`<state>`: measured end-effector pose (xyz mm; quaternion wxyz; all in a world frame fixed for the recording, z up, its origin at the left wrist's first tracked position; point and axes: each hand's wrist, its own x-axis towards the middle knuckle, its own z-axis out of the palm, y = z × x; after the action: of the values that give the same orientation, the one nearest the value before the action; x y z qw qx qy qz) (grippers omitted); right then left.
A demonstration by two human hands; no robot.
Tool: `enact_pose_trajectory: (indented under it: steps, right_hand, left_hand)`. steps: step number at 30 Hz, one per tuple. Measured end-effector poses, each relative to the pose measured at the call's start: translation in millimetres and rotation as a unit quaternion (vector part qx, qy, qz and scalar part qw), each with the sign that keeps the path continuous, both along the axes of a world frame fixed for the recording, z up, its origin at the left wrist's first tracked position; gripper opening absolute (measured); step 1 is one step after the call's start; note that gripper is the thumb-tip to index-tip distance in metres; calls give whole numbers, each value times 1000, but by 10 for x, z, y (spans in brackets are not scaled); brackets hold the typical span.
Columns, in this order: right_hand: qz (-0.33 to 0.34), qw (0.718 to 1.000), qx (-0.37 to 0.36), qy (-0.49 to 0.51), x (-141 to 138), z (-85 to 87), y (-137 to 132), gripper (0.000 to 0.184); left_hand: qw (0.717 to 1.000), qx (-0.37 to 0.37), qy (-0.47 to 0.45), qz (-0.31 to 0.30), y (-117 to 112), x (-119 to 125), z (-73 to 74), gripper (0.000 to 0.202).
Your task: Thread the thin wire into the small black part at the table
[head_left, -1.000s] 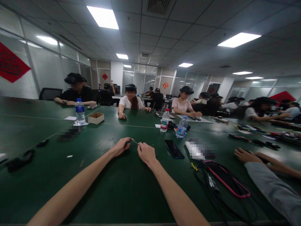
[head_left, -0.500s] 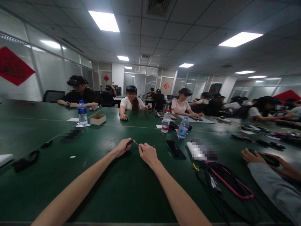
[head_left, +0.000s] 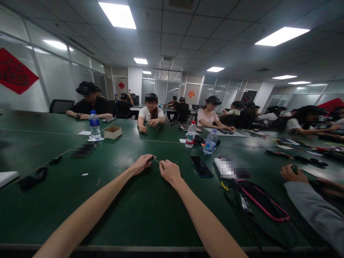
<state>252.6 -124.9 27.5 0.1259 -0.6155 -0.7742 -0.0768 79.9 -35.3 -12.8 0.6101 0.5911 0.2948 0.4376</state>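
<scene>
Both my arms reach out over a dark green table. My left hand is closed, pinching a small dark object between thumb and fingers. A thin wire or pin sticks out of that object toward my right hand, whose fingertips are closed on its other end. The two hands are a few centimetres apart, resting low over the tabletop. What the small object is I cannot make out.
A black phone lies right of my hands, then a blurred white item and a pink-edged pouch with black cables. A neighbour's hand and grey sleeve are at right. Water bottles, a cardboard box and seated people lie beyond.
My hands keep the same pinch on the small object and wire. The view has shifted slightly. The neighbour's hand at right has drawn back a little.
</scene>
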Motion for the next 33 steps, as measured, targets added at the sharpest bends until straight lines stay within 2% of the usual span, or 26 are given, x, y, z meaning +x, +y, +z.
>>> enact_pose_trajectory:
  steps: [12,20,28,33]
  right_hand:
    - [4,1000,3,-2,16,-50,16,39]
    - [-1,1000,5,0,26,-71,18,40]
    - [5,999,22,-27,24,5,-14,35]
    - [38,997,38,-56,-21,-26,-11,28]
  left_hand:
    - [999,40,34,-4,18,2,-26,42]
    - [997,54,46,6,-24,9,17,41]
    - [995,61,71,40,17,44,-24,37]
    - [993,63,70,65,38,52,-37,34]
